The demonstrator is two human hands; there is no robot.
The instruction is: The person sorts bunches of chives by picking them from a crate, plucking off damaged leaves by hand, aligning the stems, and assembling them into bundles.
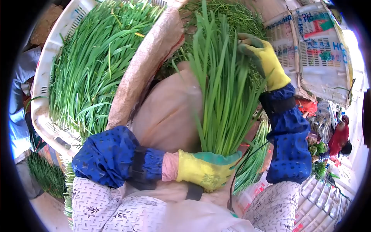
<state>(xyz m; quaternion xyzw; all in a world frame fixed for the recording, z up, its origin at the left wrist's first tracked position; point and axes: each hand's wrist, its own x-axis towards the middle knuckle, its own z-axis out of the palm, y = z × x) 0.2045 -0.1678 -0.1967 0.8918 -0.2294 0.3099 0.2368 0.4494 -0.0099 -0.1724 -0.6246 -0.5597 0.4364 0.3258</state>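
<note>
A bunch of long green garlic chives [220, 104] stands upright in front of me, its leaf tips pointing away. My left hand [208, 170], in a yellow glove with a green palm, is wrapped round the lower end of the bunch. Up by the leaf tips, my right hand [264, 60] wears a matching glove. Its fingers are bent and pressed together at the right edge of the leaves. What lies between those fingertips, if anything, is hidden.
At the left, a white plastic crate [40, 112] is packed with chives, with brown cloth [147, 65] over its near edge. More loose greens [247, 19] lie behind the bunch. Printed white crates [320, 50] stand at the upper right. A dark cord [234, 178] hangs by my left hand.
</note>
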